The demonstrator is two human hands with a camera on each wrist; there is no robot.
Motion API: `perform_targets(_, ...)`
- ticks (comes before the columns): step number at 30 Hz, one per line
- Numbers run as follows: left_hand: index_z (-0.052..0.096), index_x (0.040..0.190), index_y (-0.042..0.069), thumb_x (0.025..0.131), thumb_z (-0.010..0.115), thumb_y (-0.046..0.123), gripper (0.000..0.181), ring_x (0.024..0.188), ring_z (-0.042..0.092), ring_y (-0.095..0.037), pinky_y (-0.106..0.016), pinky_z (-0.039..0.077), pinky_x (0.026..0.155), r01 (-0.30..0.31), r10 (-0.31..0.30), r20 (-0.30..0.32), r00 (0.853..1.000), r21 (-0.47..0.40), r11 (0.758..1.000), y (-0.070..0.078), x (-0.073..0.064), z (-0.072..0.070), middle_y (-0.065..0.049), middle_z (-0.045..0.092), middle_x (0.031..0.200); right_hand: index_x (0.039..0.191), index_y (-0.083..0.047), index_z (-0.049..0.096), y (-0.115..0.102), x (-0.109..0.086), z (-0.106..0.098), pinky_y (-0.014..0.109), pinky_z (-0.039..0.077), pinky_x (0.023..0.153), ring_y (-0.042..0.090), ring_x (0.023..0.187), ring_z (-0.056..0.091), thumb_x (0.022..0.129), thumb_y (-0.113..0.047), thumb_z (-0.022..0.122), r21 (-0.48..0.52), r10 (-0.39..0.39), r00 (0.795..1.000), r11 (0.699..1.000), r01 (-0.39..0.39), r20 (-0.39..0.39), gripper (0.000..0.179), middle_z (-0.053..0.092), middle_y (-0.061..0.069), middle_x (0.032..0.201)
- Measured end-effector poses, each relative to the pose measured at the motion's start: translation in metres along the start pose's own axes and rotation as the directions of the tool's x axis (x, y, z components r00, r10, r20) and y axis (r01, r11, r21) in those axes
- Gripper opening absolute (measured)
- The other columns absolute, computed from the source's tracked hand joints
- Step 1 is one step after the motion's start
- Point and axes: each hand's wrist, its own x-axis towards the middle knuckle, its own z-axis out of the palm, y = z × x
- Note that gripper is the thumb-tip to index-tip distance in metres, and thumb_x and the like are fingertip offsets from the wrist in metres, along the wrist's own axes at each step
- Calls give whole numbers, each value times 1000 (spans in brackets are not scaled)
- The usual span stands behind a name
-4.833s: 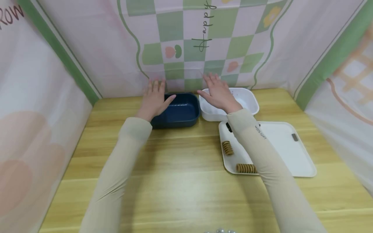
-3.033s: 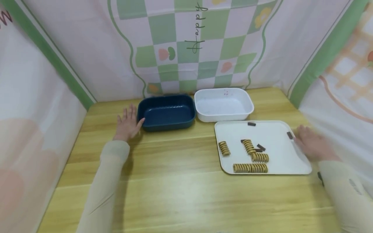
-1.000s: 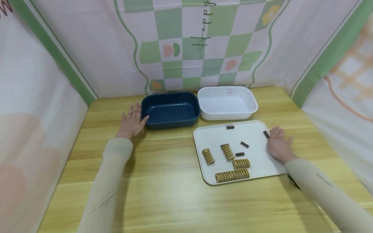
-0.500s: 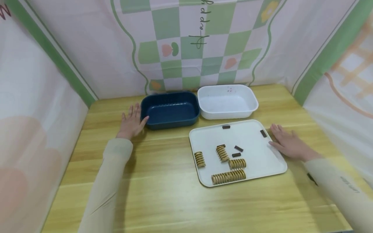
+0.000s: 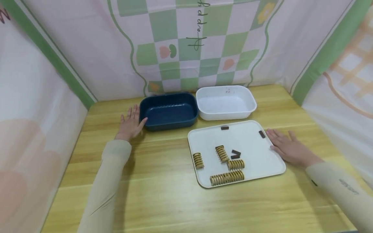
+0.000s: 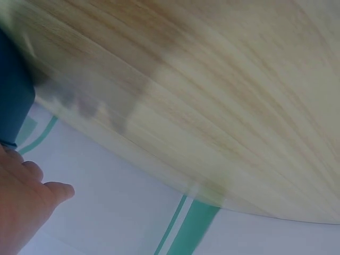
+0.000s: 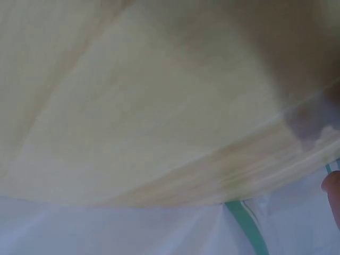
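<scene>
The head view is bright, with soft glare on the table; both wrist views are dimmer, blurry, and curve its edge.

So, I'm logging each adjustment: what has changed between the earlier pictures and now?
The white tray slid left and turned, its left end coming nearer the person. The right hand went from over the white bin to beside the tray's right edge; the left hand from over the blue bin to its left side. Neither grips anything. Both bins look unmoved.
</scene>
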Motion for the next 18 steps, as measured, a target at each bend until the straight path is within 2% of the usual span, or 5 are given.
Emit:
perform_targets(8, -7, 151, 1, 101, 13, 54, 75, 143, -10, -34, -62, 0, 110, -2, 2, 3, 1000, 5, 1000, 3, 2, 3, -16, -8, 158, 147, 6, 26, -24, 3, 10, 58, -5, 111, 30, 145, 8, 101, -22, 45, -8, -14, 998, 1000, 14, -66, 57, 26, 23, 151)
perform_targets(13, -6, 151, 0, 101, 12, 54, 76, 143, -6, -36, -62, -1, 110, -3, 3, -7, 1000, -4, 1000, 1, 1, 3, -16, -9, 158, 147, 7, 22, -47, 14, 17, 62, -3, 109, 32, 144, 8, 101, -20, 42, -12, -7, 997, 1000, 6, -75, 57, 22, 24, 152)
perform_targets(18, -6, 151, 0, 101, 12, 54, 76, 143, -6, -36, -62, 0, 110, -6, 6, -27, 1000, -5, 1000, 0, -1, 3, -17, -7, 158, 146, 9, 24, -74, 29, 20, 66, 2, 108, 36, 143, 12, 100, -20, 42, -28, 41, 997, 999, -43, -58, 57, 23, 25, 152)
